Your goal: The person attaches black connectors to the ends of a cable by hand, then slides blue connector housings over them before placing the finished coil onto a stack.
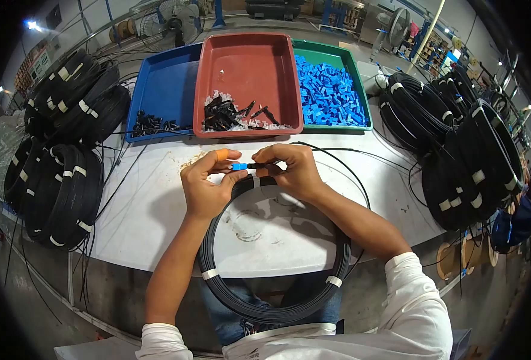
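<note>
In the head view, my left hand (207,185) pinches a small blue connector (239,167) between thumb and index finger. An orange cover (221,155) wraps that index fingertip. Facing it, my right hand (293,171) grips the black cable end (253,166) just behind the blue connector; the two pieces meet between my fingers. Whether they are fully joined cannot be made out. Below both hands, a coil of black cable (208,247), bound with white tape, rests over the table's front edge and my lap. A cable strand loops out to the right.
Behind my hands stand a blue tray (163,78) with small black parts, a red tray (247,66) with black and clear scraps, and a green tray (364,99) full of blue connector pieces. Taped cable coils are stacked at left (67,192) and right (451,180) on the white table (151,240).
</note>
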Tool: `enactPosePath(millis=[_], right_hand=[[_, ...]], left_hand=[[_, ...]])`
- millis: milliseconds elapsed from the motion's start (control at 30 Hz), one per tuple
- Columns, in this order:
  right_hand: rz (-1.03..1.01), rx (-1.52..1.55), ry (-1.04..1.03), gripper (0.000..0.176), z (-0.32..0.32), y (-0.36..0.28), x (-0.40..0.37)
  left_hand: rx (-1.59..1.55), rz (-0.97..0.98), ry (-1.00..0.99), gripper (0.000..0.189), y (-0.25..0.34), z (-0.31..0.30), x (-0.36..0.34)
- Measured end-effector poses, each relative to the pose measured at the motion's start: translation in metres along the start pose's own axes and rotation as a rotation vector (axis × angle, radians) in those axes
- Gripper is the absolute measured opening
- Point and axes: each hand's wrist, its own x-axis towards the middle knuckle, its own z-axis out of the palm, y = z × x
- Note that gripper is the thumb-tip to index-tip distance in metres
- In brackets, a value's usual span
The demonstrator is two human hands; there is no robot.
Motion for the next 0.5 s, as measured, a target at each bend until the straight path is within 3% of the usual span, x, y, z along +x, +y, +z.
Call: enactPosePath(millis=[133,233,500], right_hand=[[-0.022,-0.039,0.0,0.022,-0.001,0.004,-0.002],[-0.023,-0.069,-0.018,0.023,-0.001,0.004,-0.002],[-0.083,-0.128,0.008,0.027,-0.002,0.002,-0.003]], left_hand=[[-0.054,0.051,-0.004,0.053,0.002,0.001,0.0],[0.066,0.057,-0.01,0.057,0.001,-0.001,-0.001],[0.112,0.053,-0.025,0.047,0.011,0.004,0.0]])
